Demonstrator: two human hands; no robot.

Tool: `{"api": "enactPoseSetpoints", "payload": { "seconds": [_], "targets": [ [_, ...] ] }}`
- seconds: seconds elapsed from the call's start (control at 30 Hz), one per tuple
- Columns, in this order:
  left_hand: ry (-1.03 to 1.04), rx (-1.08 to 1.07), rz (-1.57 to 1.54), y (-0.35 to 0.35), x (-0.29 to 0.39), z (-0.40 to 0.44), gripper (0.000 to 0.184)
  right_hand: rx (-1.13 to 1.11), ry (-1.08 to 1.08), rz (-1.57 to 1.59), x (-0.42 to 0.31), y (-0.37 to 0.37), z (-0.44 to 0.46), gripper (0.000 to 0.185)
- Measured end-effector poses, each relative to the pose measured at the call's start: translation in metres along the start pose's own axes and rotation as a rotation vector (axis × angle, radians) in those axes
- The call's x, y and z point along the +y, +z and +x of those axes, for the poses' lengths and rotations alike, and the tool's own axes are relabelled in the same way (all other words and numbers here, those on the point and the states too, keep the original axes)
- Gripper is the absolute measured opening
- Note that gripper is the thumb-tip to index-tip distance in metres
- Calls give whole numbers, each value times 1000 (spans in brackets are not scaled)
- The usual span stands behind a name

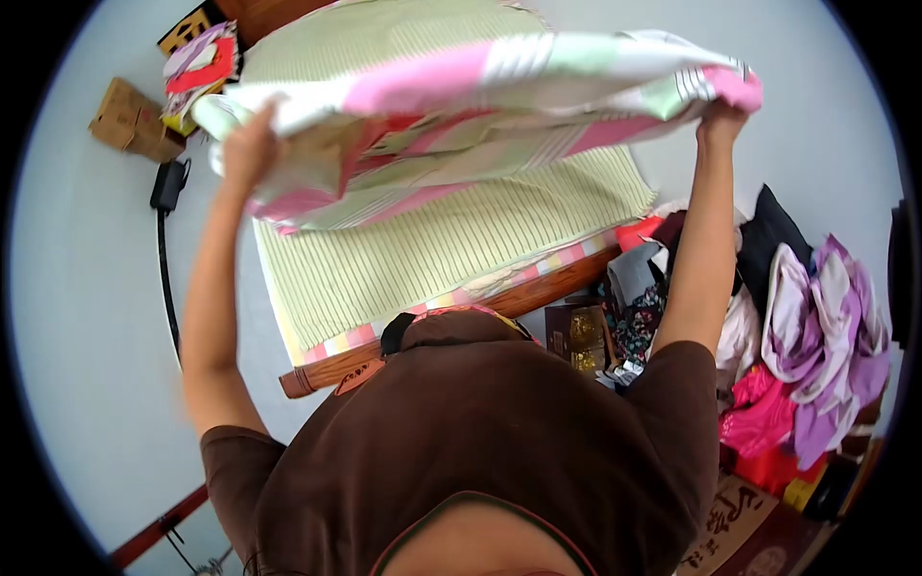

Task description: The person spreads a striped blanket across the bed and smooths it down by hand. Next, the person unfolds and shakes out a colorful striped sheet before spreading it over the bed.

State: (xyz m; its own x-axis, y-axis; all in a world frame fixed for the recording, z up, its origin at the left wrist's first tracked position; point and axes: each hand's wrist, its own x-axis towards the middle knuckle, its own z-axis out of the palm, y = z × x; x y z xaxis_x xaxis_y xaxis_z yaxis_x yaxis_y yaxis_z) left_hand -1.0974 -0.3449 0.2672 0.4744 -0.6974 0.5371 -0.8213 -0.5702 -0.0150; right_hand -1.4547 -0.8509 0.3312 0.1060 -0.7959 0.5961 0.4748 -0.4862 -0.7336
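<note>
A bed sheet (413, 82) with pink, pale green and white blocks is stretched in the air between my two hands, sagging in the middle. My left hand (252, 149), blurred by motion, is closed on its left end. At the upper right, my right hand (722, 120) grips the other end, where the cloth bunches over the fingers. Beneath the raised cloth lies a green-and-white striped bed cover (384, 269) spread on the bed, partly hidden by the sheet. Whether the held cloth is a single layer or a cover cannot be made out.
A wooden bed rail (538, 296) runs along the near side. Heaped clothes (826, 326) stand at the right, above printed boxes (740, 528). On the left are a cardboard box (134, 120), folded cloths (202, 67) and a black power adapter (168, 185) with its cable.
</note>
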Motion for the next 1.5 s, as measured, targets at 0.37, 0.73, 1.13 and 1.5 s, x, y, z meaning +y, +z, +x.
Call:
{"api": "enactPoseSetpoints", "payload": {
  "seconds": [0.37, 0.73, 1.13, 1.5],
  "targets": [
    [-558, -563, -593, 98, 101, -280, 20, -648, 747, -434, 120, -76, -267, 28],
    [-40, -438, -586, 60, 199, -162, 21, -1332, 609, -267, 58, 70, -417, 35],
    [-540, 101, -547, 102, 153, -186, 35, -1144, 647, -123, -16, 125, -340, 24],
    [-362, -274, -540, 202, 72, -252, 32, -1113, 30, -527, -56, 79, -254, 29]
  ]
}}
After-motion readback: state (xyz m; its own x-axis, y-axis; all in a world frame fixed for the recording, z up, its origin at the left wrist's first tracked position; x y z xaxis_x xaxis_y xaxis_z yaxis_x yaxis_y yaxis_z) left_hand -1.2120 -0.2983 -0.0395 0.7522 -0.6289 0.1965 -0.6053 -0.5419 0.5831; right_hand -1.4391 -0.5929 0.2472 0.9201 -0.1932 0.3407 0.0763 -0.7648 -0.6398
